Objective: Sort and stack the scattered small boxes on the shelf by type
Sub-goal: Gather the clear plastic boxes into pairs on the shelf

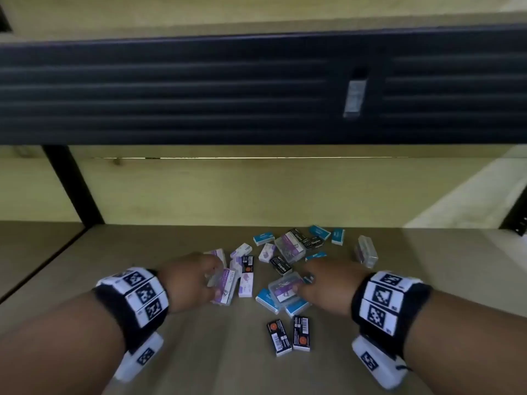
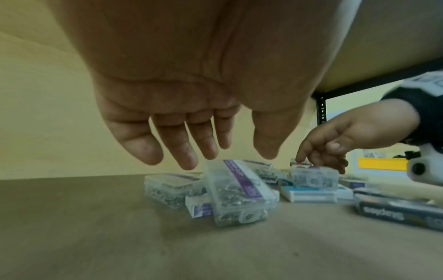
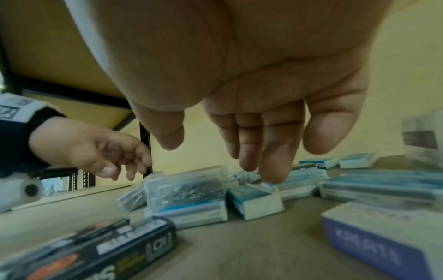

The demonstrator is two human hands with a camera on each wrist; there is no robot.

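Observation:
Small boxes lie scattered on the wooden shelf (image 1: 171,352): clear plastic ones with purple labels, blue-and-white, purple-and-white and black ones. My left hand (image 1: 211,276) hovers open just above a tilted clear box (image 2: 237,191), which leans on a purple-and-white box (image 2: 199,208); the fingers (image 2: 187,155) hang straight without touching it. My right hand (image 1: 306,283) reaches over another clear box (image 1: 285,287) that lies on blue boxes (image 1: 268,300). Its fingertips (image 3: 271,170) point down at the pile, holding nothing. Two black staple boxes (image 1: 289,334) lie side by side nearest me.
More blue boxes (image 1: 263,238), black staple boxes (image 1: 281,265) and a clear box (image 1: 289,246) lie behind the hands. One clear box (image 1: 366,250) stands apart at the right. A dark shelf beam (image 1: 199,89) runs overhead, with a black upright (image 1: 74,189) at the back left.

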